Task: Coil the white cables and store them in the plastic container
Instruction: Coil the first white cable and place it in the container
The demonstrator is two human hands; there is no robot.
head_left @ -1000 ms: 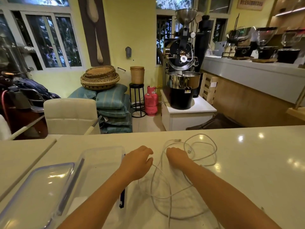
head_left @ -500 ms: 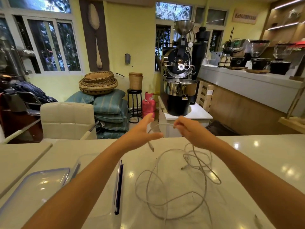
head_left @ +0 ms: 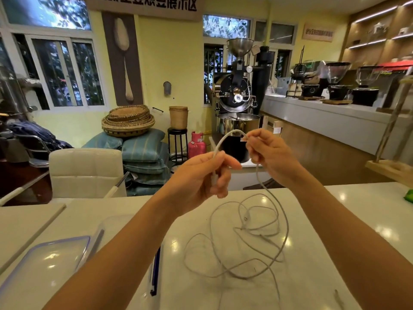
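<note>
A tangle of white cable [head_left: 248, 238] lies in loose loops on the white counter [head_left: 348, 220]. One end is lifted above the counter. My left hand [head_left: 201, 177] is shut on that end near its plug. My right hand [head_left: 270, 153] pinches the same cable a short way along, and a small arch of cable stands between the two hands. From my right hand the cable hangs down to the loops. The clear plastic container [head_left: 107, 233] sits at the lower left, mostly hidden under my left forearm.
The container's clear lid [head_left: 44, 265] with a blue rim lies at the far left. A dark blue clip [head_left: 155, 274] shows by the container's side. A green object [head_left: 409, 195] sits at the counter's right edge. A white chair [head_left: 87, 171] stands beyond the counter.
Both hands rose from the counter with one cable end. The left hand went from open to shut on the plug end, and the hands now hold a short arch between them.
</note>
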